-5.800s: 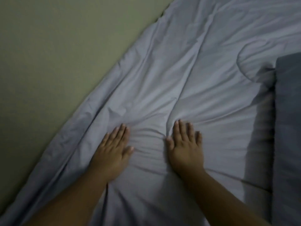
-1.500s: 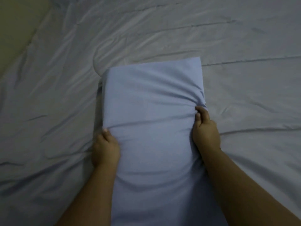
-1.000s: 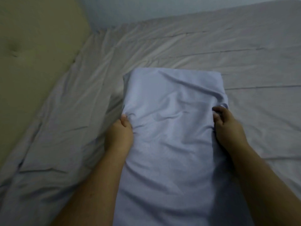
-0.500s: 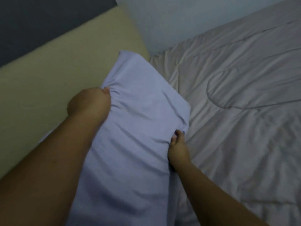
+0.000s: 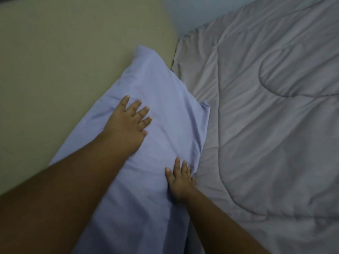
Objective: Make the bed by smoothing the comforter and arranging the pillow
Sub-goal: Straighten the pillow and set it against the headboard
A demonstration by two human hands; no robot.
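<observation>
A pale blue pillow point(image 5: 161, 99) lies lengthwise along the beige padded headboard point(image 5: 64, 61), its far corner pointing toward the wall. My left hand point(image 5: 128, 125) rests flat on the pillow's upper middle, fingers spread, holding nothing. My right hand point(image 5: 180, 178) lies flat on the pillow's right edge, fingers extended where it meets the grey quilted comforter point(image 5: 275, 125). The comforter covers the bed to the right, with stitched curves and light creases. My forearms hide the pillow's near end.
A pale wall point(image 5: 201, 10) stands behind the bed's far corner. A dark gap point(image 5: 173, 60) runs between the headboard and the comforter edge.
Both hands have let go of the pillow's sides and now lie flat on top of it. The pillow has settled down against the headboard.
</observation>
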